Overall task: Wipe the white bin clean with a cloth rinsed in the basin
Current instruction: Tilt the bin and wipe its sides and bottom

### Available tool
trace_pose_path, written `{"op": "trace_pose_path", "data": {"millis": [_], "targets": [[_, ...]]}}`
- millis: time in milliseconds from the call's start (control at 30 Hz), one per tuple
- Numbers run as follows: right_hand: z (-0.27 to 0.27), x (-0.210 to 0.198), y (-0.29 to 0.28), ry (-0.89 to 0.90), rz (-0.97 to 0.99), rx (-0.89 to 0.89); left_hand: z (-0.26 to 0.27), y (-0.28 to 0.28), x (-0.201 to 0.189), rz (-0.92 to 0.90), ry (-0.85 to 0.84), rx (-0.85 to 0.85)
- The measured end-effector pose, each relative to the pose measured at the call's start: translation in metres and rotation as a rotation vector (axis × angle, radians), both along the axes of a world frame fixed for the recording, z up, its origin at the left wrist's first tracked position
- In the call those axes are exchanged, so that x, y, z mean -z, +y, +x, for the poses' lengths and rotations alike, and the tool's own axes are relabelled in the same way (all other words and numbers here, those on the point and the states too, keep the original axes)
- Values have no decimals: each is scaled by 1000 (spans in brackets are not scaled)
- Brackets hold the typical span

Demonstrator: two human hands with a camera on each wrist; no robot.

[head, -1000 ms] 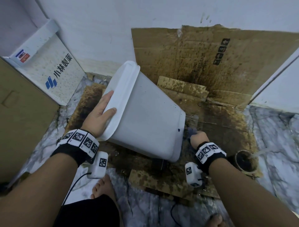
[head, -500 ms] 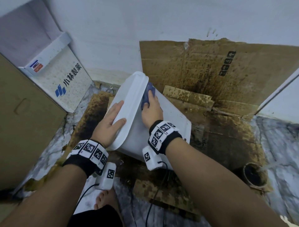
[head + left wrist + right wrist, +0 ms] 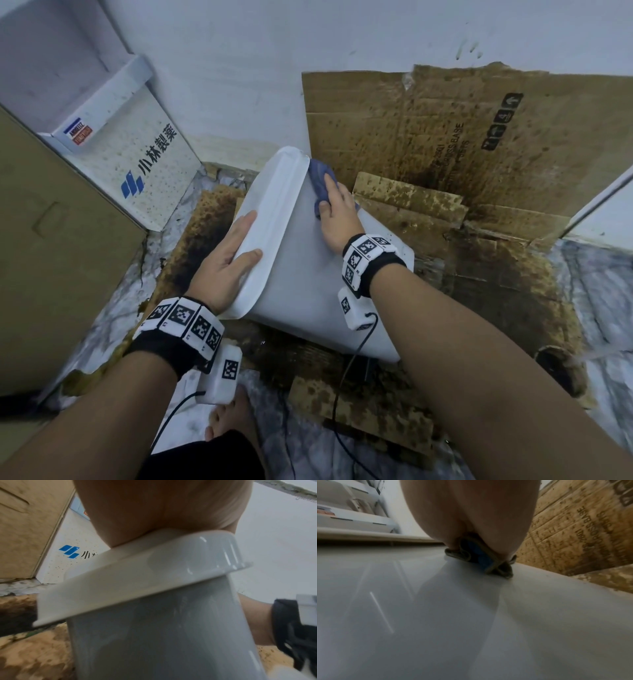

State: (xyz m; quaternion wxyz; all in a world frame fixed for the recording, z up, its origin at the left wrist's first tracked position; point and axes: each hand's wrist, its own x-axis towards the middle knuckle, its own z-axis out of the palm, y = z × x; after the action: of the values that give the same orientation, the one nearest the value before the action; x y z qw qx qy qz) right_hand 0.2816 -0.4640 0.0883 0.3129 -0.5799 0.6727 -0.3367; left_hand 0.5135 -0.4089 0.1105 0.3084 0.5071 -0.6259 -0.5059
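Note:
The white bin (image 3: 308, 281) lies tilted on its side on stained cardboard, its rim (image 3: 274, 212) towards the left. My left hand (image 3: 233, 253) grips the rim, thumb on the near face and fingers behind it; in the left wrist view the palm (image 3: 163, 507) sits on the rim (image 3: 137, 577). My right hand (image 3: 337, 212) holds a bunched blue cloth (image 3: 318, 173) and presses it on the bin's upper side just under the rim. From the right wrist the cloth (image 3: 481, 559) shows squeezed between palm and bin wall (image 3: 453, 615). No basin is in view.
A mould-stained cardboard sheet (image 3: 462, 137) leans on the wall behind the bin. A white printed box (image 3: 137, 161) and a brown carton (image 3: 51, 257) stand at the left. A dark round floor opening (image 3: 558, 370) lies at the right; my bare foot (image 3: 233, 418) is below the bin.
My right hand has gone from the bin's base at the lower right up to the side beside the rim, with the cloth. The left hand has kept its hold on the rim.

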Motion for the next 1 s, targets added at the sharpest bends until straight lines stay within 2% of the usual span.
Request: {"op": "trace_pose_path", "data": {"millis": [367,533,633,733,867,1000], "targets": [[-93,86,45,43,200,182,2,6,0,46,95,-65],[-120,101,53,-81,313,298,3,3,5,88,167,-74],[-135,107,42,-126,344,284,5,2,7,113,195,-83],[-146,97,31,-135,470,262,6,1,6,117,196,-67],[-149,83,36,43,546,268,3,3,3,96,176,-70],[-152,74,64,206,710,332,0,4,2,74,142,-47]]}}
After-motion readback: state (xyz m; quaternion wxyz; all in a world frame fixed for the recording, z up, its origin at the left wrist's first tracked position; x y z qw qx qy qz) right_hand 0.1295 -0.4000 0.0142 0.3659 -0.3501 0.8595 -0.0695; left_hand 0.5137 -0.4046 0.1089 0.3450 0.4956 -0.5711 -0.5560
